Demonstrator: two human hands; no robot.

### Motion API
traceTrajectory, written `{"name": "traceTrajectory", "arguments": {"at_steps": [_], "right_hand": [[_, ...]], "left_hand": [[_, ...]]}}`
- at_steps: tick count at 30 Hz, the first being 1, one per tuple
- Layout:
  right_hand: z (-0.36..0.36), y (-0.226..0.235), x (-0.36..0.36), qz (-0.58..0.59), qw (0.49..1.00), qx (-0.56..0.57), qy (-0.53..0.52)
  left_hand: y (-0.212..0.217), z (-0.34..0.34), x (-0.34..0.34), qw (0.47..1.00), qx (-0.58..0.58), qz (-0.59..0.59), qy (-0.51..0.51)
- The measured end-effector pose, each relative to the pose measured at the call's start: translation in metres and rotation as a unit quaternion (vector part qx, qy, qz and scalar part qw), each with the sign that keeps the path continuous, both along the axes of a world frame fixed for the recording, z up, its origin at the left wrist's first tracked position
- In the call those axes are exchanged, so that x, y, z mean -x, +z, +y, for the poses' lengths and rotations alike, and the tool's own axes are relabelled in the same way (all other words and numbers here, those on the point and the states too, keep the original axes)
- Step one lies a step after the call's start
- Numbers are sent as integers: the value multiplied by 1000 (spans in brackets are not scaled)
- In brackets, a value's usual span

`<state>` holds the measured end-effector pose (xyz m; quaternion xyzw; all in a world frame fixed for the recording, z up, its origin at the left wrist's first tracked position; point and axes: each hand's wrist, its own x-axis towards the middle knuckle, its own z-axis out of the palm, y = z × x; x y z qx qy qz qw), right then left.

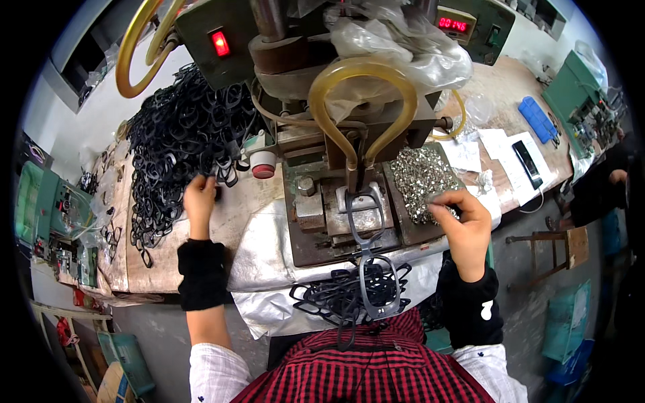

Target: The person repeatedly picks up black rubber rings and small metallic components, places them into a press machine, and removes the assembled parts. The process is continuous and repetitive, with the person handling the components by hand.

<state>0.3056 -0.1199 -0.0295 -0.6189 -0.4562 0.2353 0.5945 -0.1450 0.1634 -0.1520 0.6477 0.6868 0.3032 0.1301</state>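
My left hand is at the near right edge of a heap of black eyeglass frames, its fingers closed on one dark frame, mostly hidden by the hand. My right hand is over the near edge of a pile of small shiny metal pieces. Its thumb and forefinger are pinched; whatever is between them is too small to make out. Between my hands, a dark grey eyeglass frame hangs from the metal fixture under the press head, one rim under the tool and the other toward me.
A green press with a lit red switch rises ahead. More black frames lie on a silvery sheet by my lap. A red-topped button sits left of the fixture. At right are a phone, a blue tray and a stool.
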Motion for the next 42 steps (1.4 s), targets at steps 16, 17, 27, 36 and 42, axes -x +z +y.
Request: {"name": "traceTrajectory", "arguments": {"at_steps": [16,17,27,36,42], "right_hand": [[55,45,78,202,970,-56,126],[52,50,82,235,963,-44,121],[34,-19,-3,-397,914,36,-70],[44,-54,-12,-418,903,-42,-91],[69,-52,-23,-534,845,-26,-20]], "left_hand": [[209,-167,-189,836,-337,-307,-307],[211,-169,-187,833,-302,-354,-299],[191,-229,-209,594,526,-523,-310],[178,-224,-214,589,512,-568,-259],[154,-219,-202,577,487,-541,-369]]}}
